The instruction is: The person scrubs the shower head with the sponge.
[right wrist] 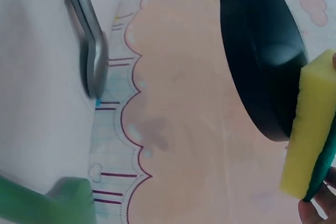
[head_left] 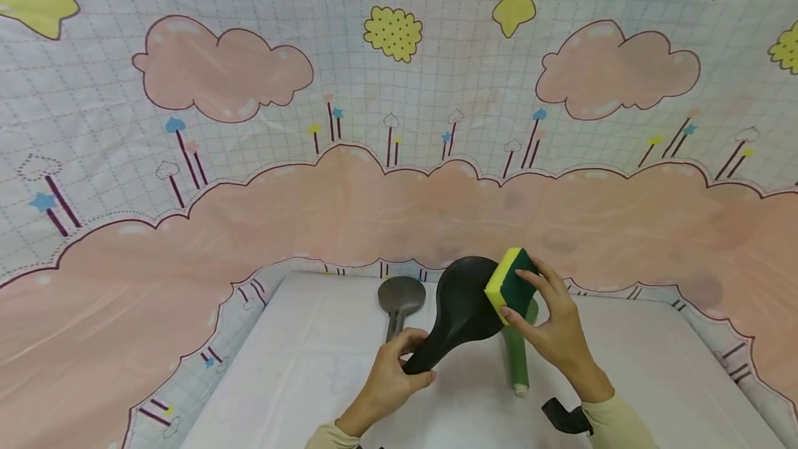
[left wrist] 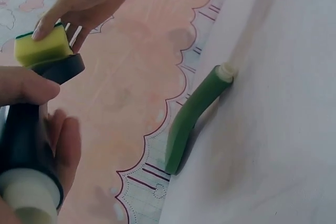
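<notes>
A black ladle [head_left: 466, 300] is raised over the table, its broad head tilted up and its handle slanting down to the left. My left hand [head_left: 388, 381] grips that handle near its pale end, which shows in the left wrist view. Between the thumb and fingers of my right hand [head_left: 557, 331] is a yellow sponge [head_left: 502, 276] with a dark green scouring side. The sponge's yellow face lies against the right edge of the ladle's head, and the green face turns toward my right palm. In the right wrist view, the sponge [right wrist: 311, 129] overlaps the ladle's rim.
A grey spoon-like utensil [head_left: 402, 295] lies on the white table [head_left: 280, 366], behind my left hand. Below the sponge lies a green utensil [head_left: 516, 359] with a pale handle end, partly hidden. A cloud-patterned cloth [head_left: 349, 213] hangs behind and around the table.
</notes>
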### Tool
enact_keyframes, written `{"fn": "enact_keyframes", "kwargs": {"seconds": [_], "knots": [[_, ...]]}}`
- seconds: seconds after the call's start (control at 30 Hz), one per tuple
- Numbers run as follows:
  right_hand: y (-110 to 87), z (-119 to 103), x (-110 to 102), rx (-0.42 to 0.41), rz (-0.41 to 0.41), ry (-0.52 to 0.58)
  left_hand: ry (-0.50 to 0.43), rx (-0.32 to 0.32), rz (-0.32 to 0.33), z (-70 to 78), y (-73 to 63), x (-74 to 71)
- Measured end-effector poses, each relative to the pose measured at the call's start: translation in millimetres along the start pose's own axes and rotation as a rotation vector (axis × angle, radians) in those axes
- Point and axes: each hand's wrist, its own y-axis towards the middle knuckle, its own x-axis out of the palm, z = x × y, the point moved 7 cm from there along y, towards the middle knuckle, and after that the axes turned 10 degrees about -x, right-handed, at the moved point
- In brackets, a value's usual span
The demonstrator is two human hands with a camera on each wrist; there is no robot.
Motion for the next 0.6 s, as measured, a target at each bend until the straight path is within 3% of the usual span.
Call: {"fn": "enact_keyframes", "kwargs": {"seconds": [0.2,0.6], "knots": [[-3.1,2.5,4.5,0.023,-0.034,-0.001,-0.163,-0.104,-0.130,-4.6,-1.8,6.3],[-7.4,-2.0,8.7,0.011,-0.008,0.021,-0.183,-0.108,-0.117,-2.2,2.7,7.8]]}}
